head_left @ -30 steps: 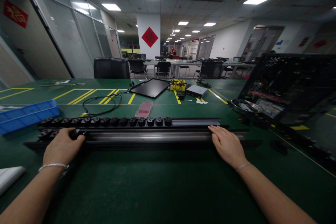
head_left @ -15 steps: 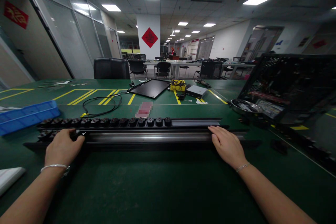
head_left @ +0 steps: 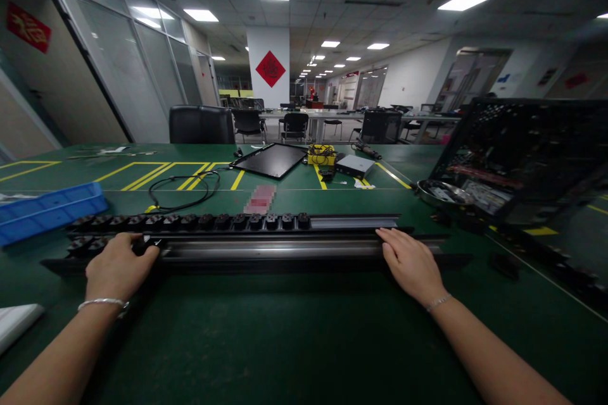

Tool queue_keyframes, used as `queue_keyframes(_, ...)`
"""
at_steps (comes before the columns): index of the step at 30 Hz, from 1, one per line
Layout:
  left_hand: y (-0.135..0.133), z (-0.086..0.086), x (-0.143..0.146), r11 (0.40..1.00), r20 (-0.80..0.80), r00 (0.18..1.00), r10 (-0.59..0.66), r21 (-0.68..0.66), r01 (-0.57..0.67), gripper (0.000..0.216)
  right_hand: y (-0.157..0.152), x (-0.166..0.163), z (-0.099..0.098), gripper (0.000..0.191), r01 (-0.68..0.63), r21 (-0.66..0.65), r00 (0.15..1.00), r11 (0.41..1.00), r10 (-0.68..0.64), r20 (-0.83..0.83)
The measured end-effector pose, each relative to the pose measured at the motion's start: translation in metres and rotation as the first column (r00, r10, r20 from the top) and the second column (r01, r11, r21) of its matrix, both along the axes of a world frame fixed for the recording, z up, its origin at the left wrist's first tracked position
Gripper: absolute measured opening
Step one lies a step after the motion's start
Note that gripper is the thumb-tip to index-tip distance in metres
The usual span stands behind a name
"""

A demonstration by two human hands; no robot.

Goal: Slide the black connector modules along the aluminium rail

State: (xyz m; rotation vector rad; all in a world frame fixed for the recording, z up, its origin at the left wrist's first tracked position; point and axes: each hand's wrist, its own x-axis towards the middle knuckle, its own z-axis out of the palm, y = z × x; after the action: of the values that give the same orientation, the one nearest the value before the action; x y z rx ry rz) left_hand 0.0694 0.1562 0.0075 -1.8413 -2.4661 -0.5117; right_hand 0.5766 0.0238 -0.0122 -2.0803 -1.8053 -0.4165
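Observation:
A long black rail with a metal channel [head_left: 266, 249] lies across the table in front of me. At its left part, my left hand [head_left: 116, 266] is closed, thumb and fingers around a small black socket module [head_left: 151, 242] that sits in the channel. More modules [head_left: 83, 245] stand in the channel to the left of that hand. My right hand [head_left: 412, 261] lies over the rail's right part, fingers on the far edge and thumb on the near side. Behind runs a second rail [head_left: 354, 221], with a row of black socket modules [head_left: 240, 221] along its left and middle.
At the left are a blue bin [head_left: 52, 210] and a white object [head_left: 19, 323]. A cable [head_left: 183, 202], a flat black panel [head_left: 273, 159], a yellow box [head_left: 322, 153] and a grey box [head_left: 355, 166] lie farther back. A metal bowl [head_left: 427, 199] and an open computer case [head_left: 517, 152] stand right.
My left hand has shifted slightly to the right along the rail, and the module at its fingers has moved with it. My right hand has stayed in place.

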Motion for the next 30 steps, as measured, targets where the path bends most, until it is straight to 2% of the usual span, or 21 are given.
queue_keyframes(6, 0.000, -0.001, 0.000, 1.000, -0.006, 1.000, -0.011, 0.015, 0.011, 0.057, 0.000, 0.001, -0.001, 0.044, -0.007, 0.008, 1.000, 1.000, 0.007, 0.003)
queue_keyframes(11, 0.001, -0.008, -0.002, 0.999, 0.004, 0.999, 0.038, 0.033, -0.038, 0.055, 0.001, 0.002, -0.003, 0.043, -0.012, 0.019, 1.000, 1.000, 0.011, 0.010)
queue_keyframes(16, 0.001, -0.013, -0.005, 0.997, 0.046, 0.999, 0.020, 0.075, -0.024, 0.055, 0.002, 0.002, -0.004, 0.043, -0.012, 0.024, 1.000, 1.000, 0.012, 0.017)
queue_keyframes(30, 0.001, -0.013, -0.006, 0.992, 0.135, 0.991, 0.004, 0.125, -0.021, 0.055, 0.001, 0.002, -0.003, 0.044, -0.004, 0.015, 1.000, 1.000, 0.003, 0.010)
